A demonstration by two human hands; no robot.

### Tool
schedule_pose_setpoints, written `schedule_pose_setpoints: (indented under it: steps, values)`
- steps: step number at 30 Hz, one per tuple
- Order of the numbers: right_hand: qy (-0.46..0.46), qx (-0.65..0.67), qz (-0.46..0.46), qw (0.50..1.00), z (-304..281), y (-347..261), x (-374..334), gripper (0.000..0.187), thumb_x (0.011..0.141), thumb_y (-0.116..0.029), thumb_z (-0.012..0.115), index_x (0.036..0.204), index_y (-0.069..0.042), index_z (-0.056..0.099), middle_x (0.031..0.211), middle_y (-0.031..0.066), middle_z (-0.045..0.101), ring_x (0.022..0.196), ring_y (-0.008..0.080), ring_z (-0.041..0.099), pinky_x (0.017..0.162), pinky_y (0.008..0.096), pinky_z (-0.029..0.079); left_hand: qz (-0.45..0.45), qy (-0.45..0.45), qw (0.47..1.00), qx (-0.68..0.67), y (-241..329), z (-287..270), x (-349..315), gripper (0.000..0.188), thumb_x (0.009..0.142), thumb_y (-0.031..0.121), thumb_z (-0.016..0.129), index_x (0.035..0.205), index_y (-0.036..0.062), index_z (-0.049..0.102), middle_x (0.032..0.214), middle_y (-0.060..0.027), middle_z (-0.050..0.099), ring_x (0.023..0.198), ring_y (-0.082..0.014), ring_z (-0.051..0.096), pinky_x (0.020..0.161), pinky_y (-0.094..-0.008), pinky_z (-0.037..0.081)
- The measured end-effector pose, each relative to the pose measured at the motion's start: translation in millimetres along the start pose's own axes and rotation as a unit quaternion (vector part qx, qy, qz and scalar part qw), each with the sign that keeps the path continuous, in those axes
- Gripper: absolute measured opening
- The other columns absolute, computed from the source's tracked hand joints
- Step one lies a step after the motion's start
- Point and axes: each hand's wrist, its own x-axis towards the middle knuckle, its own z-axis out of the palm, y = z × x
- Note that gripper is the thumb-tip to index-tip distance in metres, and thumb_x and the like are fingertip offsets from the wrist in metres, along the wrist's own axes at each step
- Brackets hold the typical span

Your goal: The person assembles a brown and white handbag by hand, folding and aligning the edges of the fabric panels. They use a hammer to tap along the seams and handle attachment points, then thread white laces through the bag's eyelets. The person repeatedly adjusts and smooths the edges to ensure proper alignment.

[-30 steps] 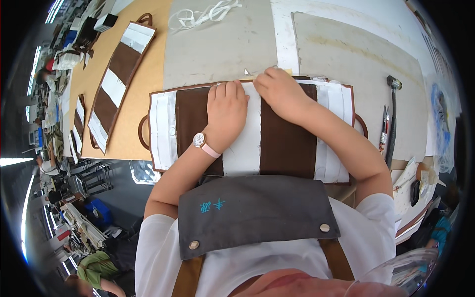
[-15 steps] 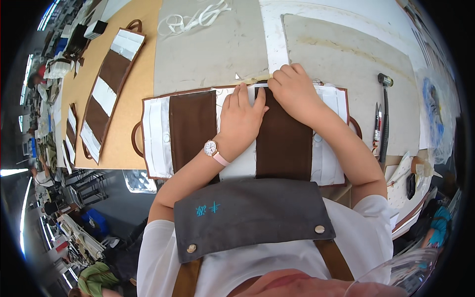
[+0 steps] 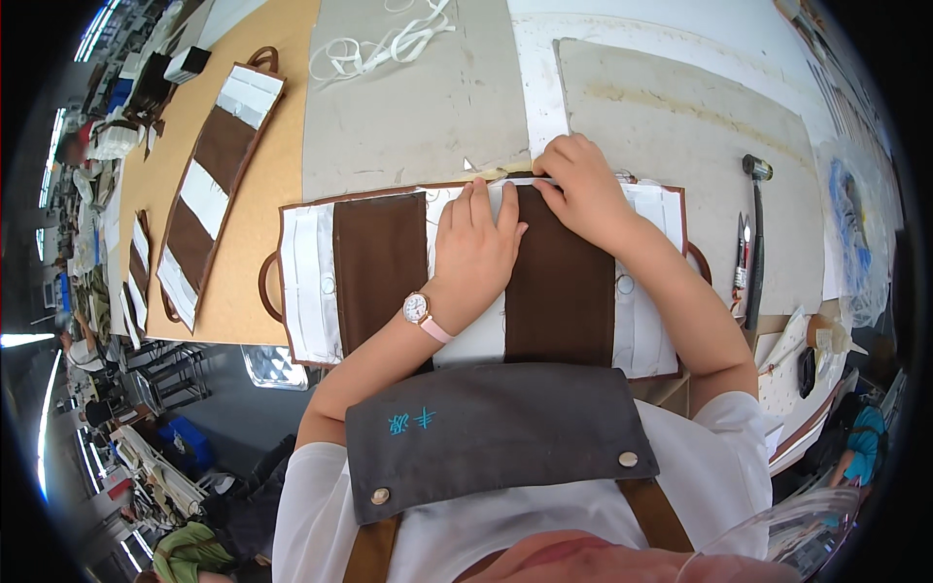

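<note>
A crumpled, clear plastic bag (image 3: 868, 233) lies at the far right, with something blue showing through its film; what it is cannot be told. On the floor to the left stands a blue, box-shaped plastic bin (image 3: 191, 442), too small in view to tell what it holds.

The wide, rectangular brown-and-white fabric panel (image 3: 560, 291) lies flat on the grey-and-white worktop (image 3: 428, 117), directly in front of the person, its near edge partly hidden by the dark grey apron flap (image 3: 505, 437). It has 5 upright bands: white at both ends, 2 dark brown, and white in the middle. Thin brown edging runs along its far side and ends, and 2 round, pale discs sit near the outer borders of the brown bands. A curved brown handle sticks out at each end, the left handle (image 3: 261, 287) showing more fully than the right handle (image 3: 703, 260).

The left hand (image 3: 476, 248) rests flat on the middle band, fingers reaching the far edge and thumb spread away. The right hand (image 3: 581, 192) is narrowed, fingers bent and thumb tucked under, at a thin white strip (image 3: 531, 181) along that edge; whether it grips the strip cannot be told.
</note>
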Motion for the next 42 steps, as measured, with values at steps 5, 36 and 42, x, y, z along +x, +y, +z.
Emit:
schedule_pose_setpoints:
  steps: [5, 36, 42]
  values:
    - [-0.067, 0.072, 0.084, 0.992, -1, 0, 10, 0.015, 0.08, -0.001, 0.066, 0.094, -0.004, 0.061, 0.095, 0.0097, 0.061, 0.095, 0.0305, 0.056, 0.084, 0.0408, 0.045, -0.004, 0.012, 1.0, -0.012, -1, 2, 0, 0.049, 0.089, 0.025, 0.068, 0.132, 0.0042, 0.058, 0.126, -0.0249, 0.057, 0.107, -0.0357, 0.059, 0.092, -0.0427, 0.048]
    - [-0.033, 0.059, 0.044, 0.997, 3, -4, 5, 0.016, 0.079, 0.005, 0.061, 0.093, -0.004, 0.061, 0.094, 0.0099, 0.058, 0.094, 0.0305, 0.054, 0.084, 0.0412, 0.044, 0.009, 0.019, 0.979, -0.204, -24, 3, 15, 0.038, 0.085, 0.003, 0.065, 0.123, 0.0014, 0.061, 0.11, -0.0124, 0.058, 0.102, -0.0314, 0.056, 0.092, -0.0416, 0.045]
    - [-0.048, 0.051, 0.062, 0.996, -3, 0, 0, 0.018, 0.079, 0.009, 0.057, 0.092, -0.004, 0.058, 0.094, 0.0105, 0.057, 0.095, 0.0319, 0.054, 0.084, 0.0417, 0.043, -0.004, -0.001, 0.983, -0.182, -20, -6, 22, 0.038, 0.084, 0.003, 0.065, 0.122, 0.0043, 0.061, 0.105, -0.0121, 0.058, 0.098, -0.0304, 0.056, 0.087, -0.0407, 0.046]
